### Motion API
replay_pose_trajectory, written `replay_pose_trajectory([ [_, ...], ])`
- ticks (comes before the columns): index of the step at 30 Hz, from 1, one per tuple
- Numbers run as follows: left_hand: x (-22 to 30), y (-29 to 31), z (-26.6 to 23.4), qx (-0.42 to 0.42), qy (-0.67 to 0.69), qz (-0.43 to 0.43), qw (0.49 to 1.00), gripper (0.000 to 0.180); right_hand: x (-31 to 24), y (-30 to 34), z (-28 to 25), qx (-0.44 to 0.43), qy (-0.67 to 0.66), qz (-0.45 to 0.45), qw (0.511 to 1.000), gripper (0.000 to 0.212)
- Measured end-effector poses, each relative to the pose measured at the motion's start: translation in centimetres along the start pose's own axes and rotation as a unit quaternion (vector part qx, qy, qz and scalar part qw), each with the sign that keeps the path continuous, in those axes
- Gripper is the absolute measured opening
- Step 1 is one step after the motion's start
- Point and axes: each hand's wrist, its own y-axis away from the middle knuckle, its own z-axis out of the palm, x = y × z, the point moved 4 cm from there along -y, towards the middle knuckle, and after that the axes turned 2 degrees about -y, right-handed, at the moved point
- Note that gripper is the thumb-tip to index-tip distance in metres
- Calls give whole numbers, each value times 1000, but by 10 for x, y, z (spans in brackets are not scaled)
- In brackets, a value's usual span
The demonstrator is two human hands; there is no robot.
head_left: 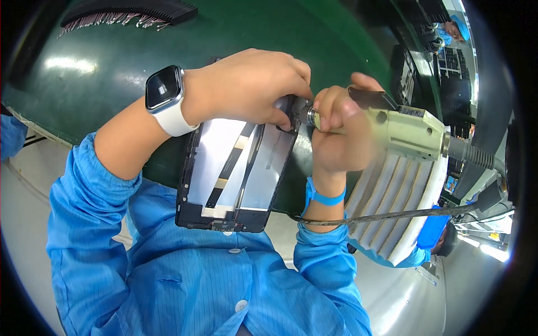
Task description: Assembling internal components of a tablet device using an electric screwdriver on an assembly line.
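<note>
An opened tablet [263, 168] is tilted between my hands, its silvery inside up, with dark ribbon strips running along it. My left hand [252, 87] reaches over its far end, thumb and fingers closed on the far right corner. What lies under those fingers is mostly hidden. In my right hand [344, 131] is a pale green electric screwdriver [412, 131], lying nearly level and pointing left. Its metal nose meets the tablet's right edge beside my left fingertips; the bit itself cannot be made out. Part of my right hand is blurred.
The green table [314, 33] spreads beyond the tablet. Black parts with thin wires [131, 14] lie in a row at far left. A white divided tray [386, 207] stands at the right, with the screwdriver's hose [476, 154] and a dark cord [392, 215] nearby. Another person [454, 31] appears at far right.
</note>
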Motion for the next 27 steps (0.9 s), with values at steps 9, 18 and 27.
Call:
replay_pose_trajectory([
  [9, 27, 32, -1, 74, -135, 7, 988, 46, -1, -3, -5, -2, -17, 43, 999, 22],
  [18, 32, 27, -1, 39, -179, 0, 983, 58, 3, -5, -13, -43, 1, 58, 997, 18],
  [27, 41, 21, 4, -5, -226, 11, 974, 58, -11, -3, -31, 27, -55, 61, 996, 28],
])
